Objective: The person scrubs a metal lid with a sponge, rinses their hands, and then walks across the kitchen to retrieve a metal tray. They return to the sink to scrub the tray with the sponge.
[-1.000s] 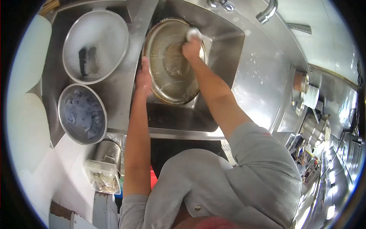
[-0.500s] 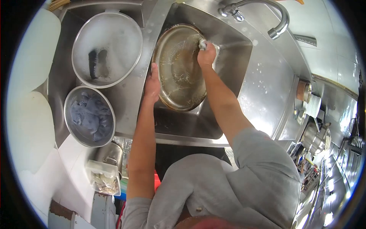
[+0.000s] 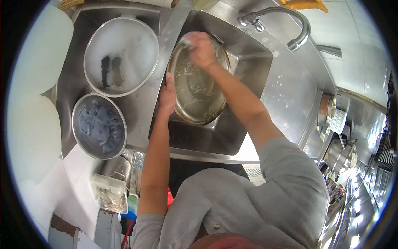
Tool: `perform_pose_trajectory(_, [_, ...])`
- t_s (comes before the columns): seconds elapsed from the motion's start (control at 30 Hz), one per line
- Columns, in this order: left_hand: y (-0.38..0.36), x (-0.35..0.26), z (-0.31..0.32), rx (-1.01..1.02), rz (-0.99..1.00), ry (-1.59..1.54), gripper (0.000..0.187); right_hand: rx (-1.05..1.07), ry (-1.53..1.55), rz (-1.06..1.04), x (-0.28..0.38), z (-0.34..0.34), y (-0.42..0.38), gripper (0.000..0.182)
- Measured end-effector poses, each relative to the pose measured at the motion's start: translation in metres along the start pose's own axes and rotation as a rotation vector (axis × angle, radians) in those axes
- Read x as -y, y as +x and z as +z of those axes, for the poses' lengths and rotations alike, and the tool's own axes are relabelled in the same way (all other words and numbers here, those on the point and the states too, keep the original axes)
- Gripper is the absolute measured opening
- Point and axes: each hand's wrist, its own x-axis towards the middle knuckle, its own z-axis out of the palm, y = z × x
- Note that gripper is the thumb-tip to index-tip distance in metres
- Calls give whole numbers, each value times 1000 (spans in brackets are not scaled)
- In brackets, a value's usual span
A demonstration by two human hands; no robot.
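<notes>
An oval metal tray [image 3: 199, 93] with soapy streaks leans in the sink basin. My left hand [image 3: 167, 97] grips its left rim, thumb on the near side and the other fingers hidden behind. At the upper part of the tray is my right hand [image 3: 201, 50], smeared by motion. It is closed on a whitish scrubbing pad [image 3: 186, 40], mostly covered by the fingers, and presses against the tray's surface.
Left of the basin stand a large pot of sudsy water [image 3: 124, 33] and a bowl with a grey-blue wet cloth [image 3: 99, 124]. A curved faucet [image 3: 304, 31] rises at the back right. Stacked white plates [image 3: 338, 121] sit far right.
My right hand has swept with the pad from the tray's right rim to its upper left. My left hand keeps its hold on the left rim.
</notes>
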Motion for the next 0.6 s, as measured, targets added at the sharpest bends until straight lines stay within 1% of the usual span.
perform_pose_trajectory(0.07, [-5, -4, 1, -4, 17, -19, 94, 74, 40, -117, 42, -1, -13, 44])
perform_pose_trajectory(0.17, [2, 4, 3, -95, 109, 57, 94, -60, 12, -264, 39, -9, -26, 44])
perform_pose_trajectory(0.27, [-5, -11, -3, 75, -86, 51, 79, -173, -127, 80, -46, 11, -28, 37])
perform_pose_trajectory(0.33, [-8, -9, -2, 29, -16, -1, 91, 132, -214, 656, -80, -12, -51, 31])
perform_pose_trajectory(0.37, [-8, -8, 2, 14, 18, -35, 97, 174, -276, 757, -108, -15, -77, 34])
perform_pose_trajectory(0.4, [-8, -8, 5, -37, 29, 12, 98, 220, -339, 867, -128, -18, -103, 38])
perform_pose_trajectory(0.43, [-8, -10, 5, -89, 35, 63, 99, 246, -373, 966, -127, -25, -116, 38])
perform_pose_trajectory(0.47, [-8, -10, 4, -69, 25, 53, 99, 272, -405, 1061, -126, -31, -129, 39])
perform_pose_trajectory(0.5, [-2, -4, 1, 5, 36, -27, 99, 311, -438, 1164, -119, -35, -148, 39])
perform_pose_trajectory(0.53, [1, 1, 0, 18, 38, -17, 91, 471, -435, 1155, -99, -47, -148, 35])
perform_pose_trajectory(0.57, [6, 3, 1, 31, 51, -12, 83, 569, -488, 1114, -106, -43, -167, 34])
perform_pose_trajectory(0.6, [4, 6, 1, 40, 58, -39, 83, 670, -534, 1069, -118, -32, -189, 33])
